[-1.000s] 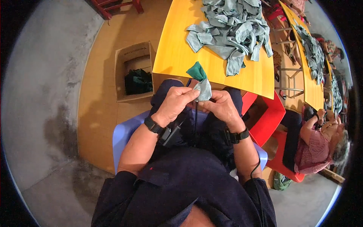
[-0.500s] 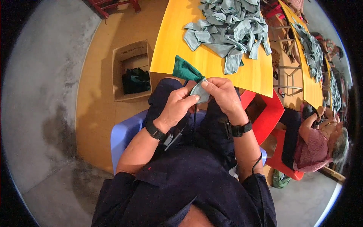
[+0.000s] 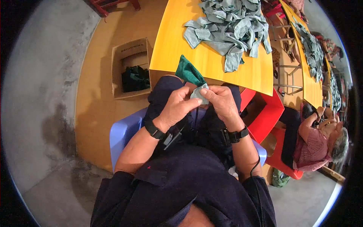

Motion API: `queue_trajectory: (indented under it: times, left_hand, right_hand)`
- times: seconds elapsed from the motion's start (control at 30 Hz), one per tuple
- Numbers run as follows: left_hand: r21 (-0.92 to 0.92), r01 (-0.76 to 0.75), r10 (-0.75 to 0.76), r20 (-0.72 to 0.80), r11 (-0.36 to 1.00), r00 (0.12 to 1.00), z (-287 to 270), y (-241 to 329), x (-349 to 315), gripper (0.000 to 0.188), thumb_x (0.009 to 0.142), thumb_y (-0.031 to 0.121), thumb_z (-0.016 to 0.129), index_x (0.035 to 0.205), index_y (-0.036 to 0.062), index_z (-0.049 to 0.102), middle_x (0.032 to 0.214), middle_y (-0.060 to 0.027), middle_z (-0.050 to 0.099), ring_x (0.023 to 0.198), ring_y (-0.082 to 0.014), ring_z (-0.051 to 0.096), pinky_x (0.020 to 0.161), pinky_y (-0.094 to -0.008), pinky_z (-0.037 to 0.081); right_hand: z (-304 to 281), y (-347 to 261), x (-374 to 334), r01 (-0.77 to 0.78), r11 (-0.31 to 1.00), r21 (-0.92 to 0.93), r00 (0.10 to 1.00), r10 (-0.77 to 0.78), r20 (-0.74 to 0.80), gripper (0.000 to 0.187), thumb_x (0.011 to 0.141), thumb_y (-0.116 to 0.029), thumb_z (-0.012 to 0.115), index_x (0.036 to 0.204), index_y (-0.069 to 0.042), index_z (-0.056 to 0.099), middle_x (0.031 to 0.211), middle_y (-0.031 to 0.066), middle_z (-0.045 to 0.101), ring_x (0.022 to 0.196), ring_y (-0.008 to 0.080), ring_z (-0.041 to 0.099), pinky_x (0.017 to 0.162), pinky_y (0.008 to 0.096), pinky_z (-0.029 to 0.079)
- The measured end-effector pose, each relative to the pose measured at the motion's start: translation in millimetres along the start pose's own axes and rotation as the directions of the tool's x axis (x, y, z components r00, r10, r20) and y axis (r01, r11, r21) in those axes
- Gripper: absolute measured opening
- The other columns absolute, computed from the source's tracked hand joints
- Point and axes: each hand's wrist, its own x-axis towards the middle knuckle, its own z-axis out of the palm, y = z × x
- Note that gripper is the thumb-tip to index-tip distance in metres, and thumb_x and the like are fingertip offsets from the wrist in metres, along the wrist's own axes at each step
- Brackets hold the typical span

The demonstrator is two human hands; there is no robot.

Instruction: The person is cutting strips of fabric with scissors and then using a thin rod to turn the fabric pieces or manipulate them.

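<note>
Left fingers: The thumb and fingers of the left hand [image 3: 174, 106] pinch the pale lower end of a cloth piece [image 3: 190, 73], with little gap between them.
Right fingers: Just beside them, the right hand [image 3: 224, 101] grips the same pale end, its thumb pressed on top and its other fingertips hidden beneath.
Cloth piece: It is held between the two hands, pale grey-green at the fingers, with a dark green velvety flap slanting up and leftward beyond them.
Arms: Both forearms rise from below the fingers and converge, wrists circled by a black left band [image 3: 154, 130] and a black right band [image 3: 239, 135].
Cardboard box: To the left of the fingers, a cardboard box [image 3: 117, 72] sits on the floor, dark green cloth [image 3: 135, 78] heaped inside.
Yellow table: Just beyond the fingers, a yellow table [image 3: 165, 49] bears a loose pile of grey-green pieces [image 3: 234, 32].
Red plastic object: Right of the fingers stands a red plastic object [image 3: 266, 121], its hollow too dark to read.
Co-worker: Farther right sits a person in a pink top [image 3: 312, 149].
</note>
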Motion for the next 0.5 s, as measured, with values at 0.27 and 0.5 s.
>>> queue_trajectory:
  times: [0.27,0.5]
  left_hand:
    - [-0.124,-0.01,-0.019,-0.233,0.992,0.972,2,6,9,0.022,0.095,0.019,0.06,0.095,-0.0014,0.066,0.085,-0.0001,0.064,0.076,-0.006,0.057,0.068,-0.0227,0.047]
    - [-0.09,0.035,-0.045,-0.101,0.995,0.994,-3,-4,8,0.023,0.096,0.02,0.06,0.094,-0.0012,0.069,0.083,-0.0008,0.066,0.076,-0.0066,0.059,0.071,-0.0225,0.047]
  right_hand:
    - [14,6,-4,0.04,0.994,-0.098,0.996,-0.047,-0.079,0.027,0.09,-0.024,0.07,0.081,0.001,0.071,0.066,0.0013,0.064,0.055,0.0065,0.055,0.05,0.0223,0.045]
    - [2,21,-6,0.132,0.971,-0.201,0.991,-0.133,0.009,0.032,0.088,-0.024,0.073,0.071,0.001,0.067,0.059,0.0003,0.06,0.053,0.0061,0.052,0.048,0.023,0.04]
